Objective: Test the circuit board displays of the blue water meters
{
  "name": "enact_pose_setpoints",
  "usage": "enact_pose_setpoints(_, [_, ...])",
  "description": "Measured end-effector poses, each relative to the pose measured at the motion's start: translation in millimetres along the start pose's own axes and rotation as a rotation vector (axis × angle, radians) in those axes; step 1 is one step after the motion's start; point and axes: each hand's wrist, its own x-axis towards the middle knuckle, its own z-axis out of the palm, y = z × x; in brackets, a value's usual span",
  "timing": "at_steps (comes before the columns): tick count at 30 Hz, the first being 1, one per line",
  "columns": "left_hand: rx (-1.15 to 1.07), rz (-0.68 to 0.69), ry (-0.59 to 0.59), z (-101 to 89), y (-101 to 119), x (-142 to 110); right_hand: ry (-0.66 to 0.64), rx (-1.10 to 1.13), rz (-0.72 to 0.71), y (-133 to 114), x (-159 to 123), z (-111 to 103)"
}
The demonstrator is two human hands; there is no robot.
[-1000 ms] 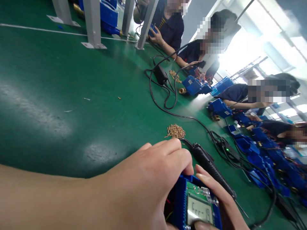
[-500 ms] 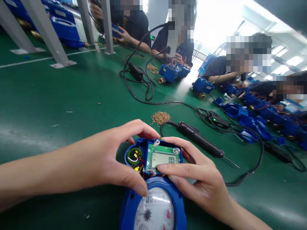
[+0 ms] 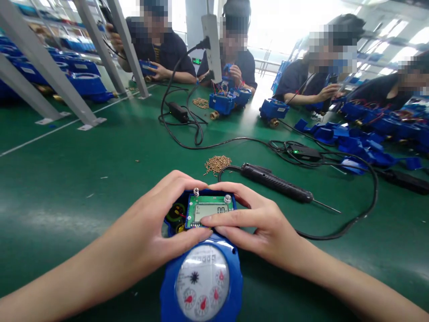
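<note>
A blue water meter (image 3: 235, 273) with a round white dial (image 3: 202, 284) and red pointers stands in front of me. In its open rear housing sits a green circuit board (image 3: 191, 205) with a small LCD (image 3: 210, 210). My left hand (image 3: 164, 214) curls around the housing's left side, fingertips at the back rim and thumb along the board's front edge. From the right, my right hand (image 3: 258, 219) clasps the housing, one finger pressing on the display's lower edge. A round dark part and red wires lie left of the board, partly hidden by my left hand.
Behind the meter are a pile of brass screws (image 3: 217, 164) and a black electric screwdriver (image 3: 276, 182) with its cable. Blue covers (image 3: 360, 147) lie at the right. Several co-workers sit across the green table (image 3: 100, 188). Grey metal posts (image 3: 69, 62) stand at the left.
My left thumb has moved from over the dial to the board's front edge. The board now lies more level in the housing. The camera view has shifted and steadied.
</note>
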Motion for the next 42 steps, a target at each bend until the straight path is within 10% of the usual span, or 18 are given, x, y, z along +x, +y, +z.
enact_pose_setpoints(10, [0.129, 0.048, 0.024, 0.9, 6, 7, 0.005, -0.072, -0.042, 1, -4, 0])
enact_pose_setpoints(18, [0.022, -0.172, -0.154, -13.0, 16, 11, 0.008, -0.103, -0.03, -1, -5, 0])
enact_pose_setpoints(42, [0.15, 0.021, -0.105, -5.9, 22, 14, 0.035, -0.071, -0.061, 2, -4, 1])
